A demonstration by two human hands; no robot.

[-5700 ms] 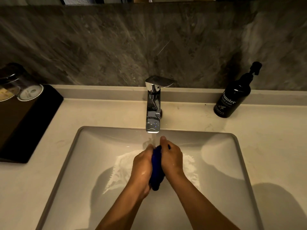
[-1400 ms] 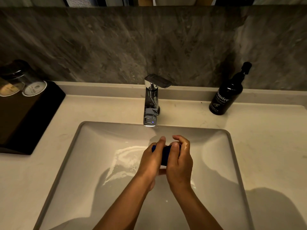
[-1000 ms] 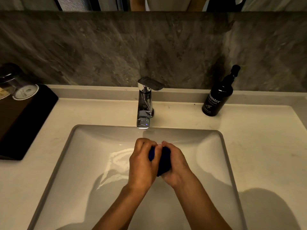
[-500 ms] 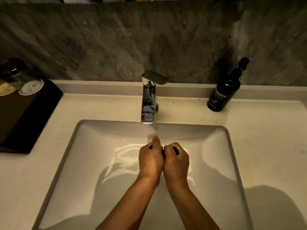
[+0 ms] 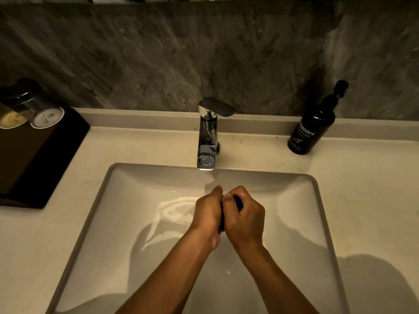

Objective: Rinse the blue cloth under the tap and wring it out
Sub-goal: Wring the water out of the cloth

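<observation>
The blue cloth (image 5: pixel 239 203) is bunched between my fists, low over the sink (image 5: pixel 317 200) so drips fall in. My left hand (image 5: pixel 207 211) and right hand (image 5: pixel 244 217) curl tight round it, fingers closed, below the tap (image 5: pixel 207 141), to wring it

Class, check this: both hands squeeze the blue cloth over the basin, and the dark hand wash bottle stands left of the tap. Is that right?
One error: the head view shows the hand wash bottle standing right of the tap, not left. Both the left hand and right hand do squeeze the blue cloth over the basin.
</observation>
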